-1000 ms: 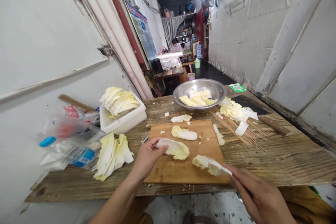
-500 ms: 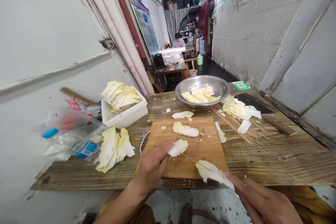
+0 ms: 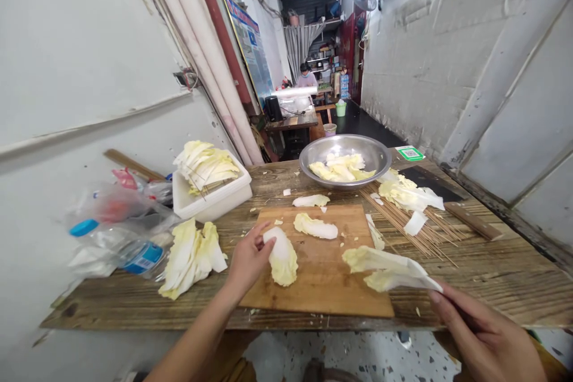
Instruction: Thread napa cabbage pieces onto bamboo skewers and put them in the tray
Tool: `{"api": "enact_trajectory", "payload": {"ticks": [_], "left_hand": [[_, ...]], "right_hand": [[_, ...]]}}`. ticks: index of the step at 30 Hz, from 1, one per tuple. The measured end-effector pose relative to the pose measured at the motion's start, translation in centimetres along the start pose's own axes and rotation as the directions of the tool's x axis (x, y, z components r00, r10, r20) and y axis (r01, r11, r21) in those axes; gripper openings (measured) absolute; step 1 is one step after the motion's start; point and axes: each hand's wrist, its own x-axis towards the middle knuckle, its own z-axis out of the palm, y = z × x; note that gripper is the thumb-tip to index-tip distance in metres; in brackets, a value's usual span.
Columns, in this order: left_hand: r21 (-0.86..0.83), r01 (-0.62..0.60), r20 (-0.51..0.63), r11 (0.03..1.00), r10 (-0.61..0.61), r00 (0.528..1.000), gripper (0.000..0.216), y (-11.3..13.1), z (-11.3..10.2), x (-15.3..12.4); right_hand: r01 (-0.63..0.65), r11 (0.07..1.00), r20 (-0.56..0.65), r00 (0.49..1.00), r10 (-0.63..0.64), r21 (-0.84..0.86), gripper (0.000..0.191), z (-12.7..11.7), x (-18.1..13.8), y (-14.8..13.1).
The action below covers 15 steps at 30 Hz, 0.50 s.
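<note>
The left leaf [image 3: 281, 256] is over the left part of the board [image 3: 322, 295], with its long axis going from far to near and leaning a little to the right. Its white end is far, its yellow end near. The left hand [image 3: 248, 259] comes from the near left, and its fingers are closed in a light pinch on the white end. I cannot tell if the yellow end touches the board.

The right leaf [image 3: 394, 265] is well apart, to the right, over the right edge of the board. Its long axis goes across, and its frilly yellow end, parted in two flaps, points to the left leaf. The right hand [image 3: 490, 325] pinches its white end between thumb and fingers. So the two axes are crosswise, and the gap lies between the yellow ends. No stick can be made out clearly in either leaf.

The loose leaf [image 3: 316, 228] lies on the board farther away; the left hand is nearer to it. Beyond the board, on the worktop [image 3: 483, 280], are the bowl [image 3: 378, 158] and, at the right, the sticks [image 3: 423, 236].
</note>
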Motion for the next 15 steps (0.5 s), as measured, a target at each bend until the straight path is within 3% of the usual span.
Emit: {"api": "enact_trajectory", "payload": {"ticks": [2,7,10,12,15], "left_hand": [[-0.14,0.077,0.045,0.987,-0.072,0.996,0.041,-1.0,0.2,1.2],[-0.315,0.113,0.033,0.942,-0.109,0.994,0.021,-1.9,0.6,3.4],[-0.382,0.162,0.011,0.91,-0.171,0.985,0.024,-1.9,0.6,3.7],[-0.414,0.208,0.003,0.886,-0.227,0.974,0.032,-2.0,0.8,3.4],[-0.469,0.265,-0.001,0.842,-0.301,0.954,0.044,-2.5,1.1,2.1]], "right_hand": [[-0.108,0.994,-0.001,0.994,0.108,0.018,0.027,-0.1,-0.6,1.0],[-0.338,0.937,-0.04,0.939,0.343,0.085,0.028,0.1,-0.6,3.1],[-0.417,0.85,0.009,0.899,0.438,0.322,0.027,1.0,1.4,2.6],[-0.502,0.722,0.125,0.851,0.51,0.477,0.03,2.0,3.1,1.7],[-0.531,0.688,0.178,0.837,0.518,0.495,0.035,4.4,5.1,0.9]]}}
